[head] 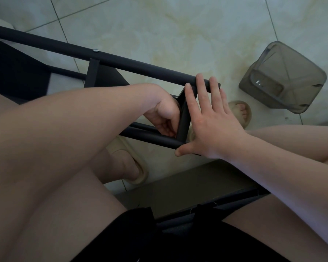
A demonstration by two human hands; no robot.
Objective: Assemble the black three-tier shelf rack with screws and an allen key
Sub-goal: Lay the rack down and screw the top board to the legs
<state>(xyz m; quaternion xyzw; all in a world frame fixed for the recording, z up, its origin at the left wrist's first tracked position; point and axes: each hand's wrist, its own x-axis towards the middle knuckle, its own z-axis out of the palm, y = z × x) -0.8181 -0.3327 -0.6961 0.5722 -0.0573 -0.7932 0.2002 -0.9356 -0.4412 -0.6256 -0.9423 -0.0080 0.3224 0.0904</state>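
The black shelf rack (121, 62) lies on its side across the tiled floor, its long tubes running from upper left to the middle. A silver screw head (96, 50) sits in the upper tube. My right hand (210, 120) lies flat with fingers straight against the rack's end, fingertips on the upper tube and thumb at the lower tube (150, 138). My left hand (166, 115) reaches inside the frame beside the end shelf panel (184, 118), fingers curled there; whatever they hold is hidden. No allen key shows.
A translucent grey plastic bin (284, 78) lies tipped on the floor at the right. My feet in beige slippers (133, 165) rest under the rack, one (240, 112) beyond its end. My bare knees fill the foreground.
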